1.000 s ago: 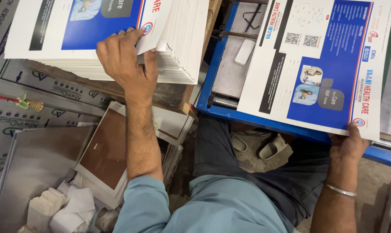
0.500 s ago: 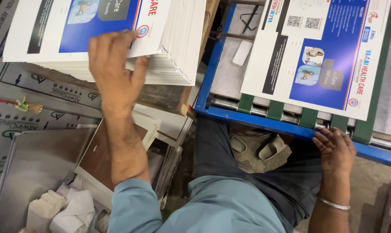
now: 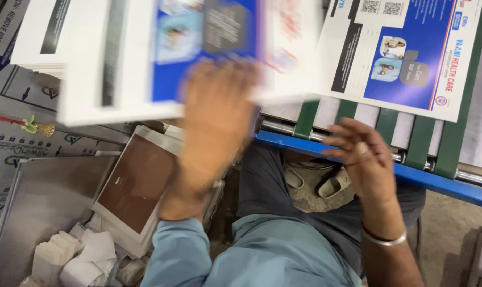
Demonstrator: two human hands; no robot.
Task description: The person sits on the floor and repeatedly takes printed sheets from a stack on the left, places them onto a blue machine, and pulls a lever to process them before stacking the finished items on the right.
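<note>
Half a second ago our left hand (image 3: 214,122) lay flat on the stack; now it has lifted a white and blue printed paper sheet (image 3: 161,58) clear and is swinging it rightward. The blur hides the fingers, so we think they pinch the sheet's near edge, though we cannot tell for sure. Our right hand (image 3: 366,159) has dropped back, fingers spread and empty, just below the similar printed sheet (image 3: 406,53) lying on the green-belted blue feeder frame (image 3: 443,183).

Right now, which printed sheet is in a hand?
The blurred sheet at upper left, gripped by the left hand; the sharp sheet lies flat on green belts, untouched.
</note>
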